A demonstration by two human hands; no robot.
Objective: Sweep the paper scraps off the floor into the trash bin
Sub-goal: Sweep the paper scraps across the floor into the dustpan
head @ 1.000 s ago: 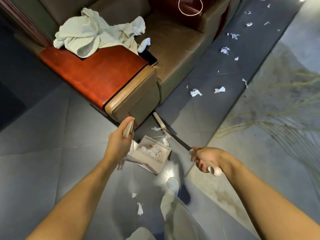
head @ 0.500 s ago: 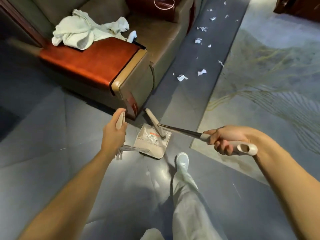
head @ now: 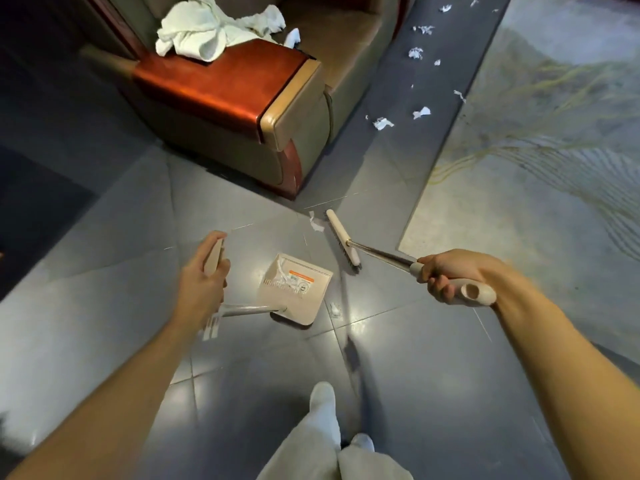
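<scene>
Since half a second ago, when the broom head sat on the dustpan's mouth, I log it swung out and forward to a scrap ahead; I judge one sweep finished and the next beginning.

Left to right:

- Left hand (head: 202,282): one; fingers closed around the upright dustpan handle (head: 213,257).
- Cloth (head: 211,31): one crumpled pale heap on the armrest of the sofa (head: 221,84).
- Dustpan (head: 294,289): one, resting on the grey floor (head: 104,271) between my hands, several scraps already inside.
- Loose scraps near the pan: two, one (head: 335,309) just beside its right edge, one (head: 316,224) touching the far end of the broom head.
- Broom (head: 343,242): one, head down on the floor just right of the pan.
- Scraps along the dark strip beyond the sofa: about nine visible, the nearest pair (head: 382,123) well apart from the pan; some too small to count surely.
- Right hand (head: 446,275): one; fingers wrapped around the broom grip.
- Rug (head: 536,168): one, far right.
- Trash bin: none in view.

Most of the task remains, I judge.
</scene>
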